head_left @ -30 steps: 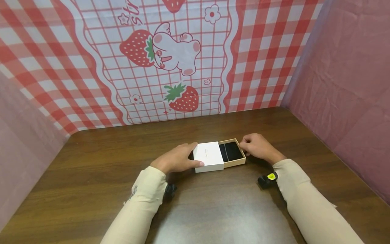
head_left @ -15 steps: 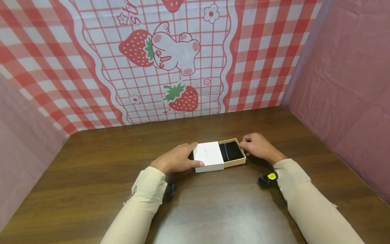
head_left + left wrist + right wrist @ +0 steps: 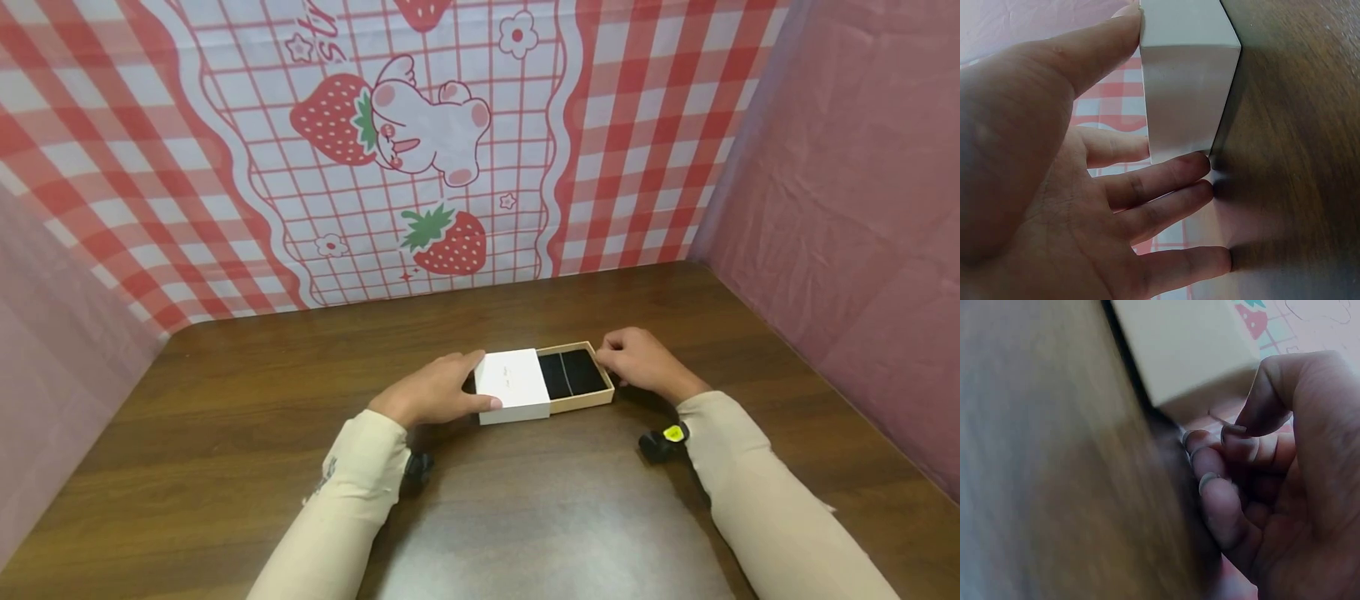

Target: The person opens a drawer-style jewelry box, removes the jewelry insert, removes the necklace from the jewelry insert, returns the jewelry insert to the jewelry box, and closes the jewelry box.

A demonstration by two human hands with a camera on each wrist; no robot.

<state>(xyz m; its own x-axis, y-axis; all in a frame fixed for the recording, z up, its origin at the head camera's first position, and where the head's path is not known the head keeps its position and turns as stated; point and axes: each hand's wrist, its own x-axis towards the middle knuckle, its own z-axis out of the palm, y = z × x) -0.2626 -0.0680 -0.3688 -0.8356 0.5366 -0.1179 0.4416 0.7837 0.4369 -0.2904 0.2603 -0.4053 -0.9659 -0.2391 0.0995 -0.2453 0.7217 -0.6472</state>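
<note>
On the table [image 3: 532, 475], the left hand [image 3: 437, 390] grips a white box cover [image 3: 513, 383]; the right hand [image 3: 645, 365] touches the tan tray [image 3: 582, 402].

We see open wooden tabletop [image 3: 525, 508] on the near side, between the left forearm [image 3: 333, 517] and right forearm [image 3: 765, 500], narrowed by a black wrist camera [image 3: 656, 447] at the right. A far strip runs free behind the white box cover [image 3: 513, 379], up to the strawberry-print cloth [image 3: 450, 246] walling it off. The left hand [image 3: 435, 389] blocks the cover's left end; the right hand [image 3: 647, 364] obstructs the tan tray [image 3: 583, 402] at its right end. From above, we have access to the tray's exposed part; the cover roofs the rest.
</note>
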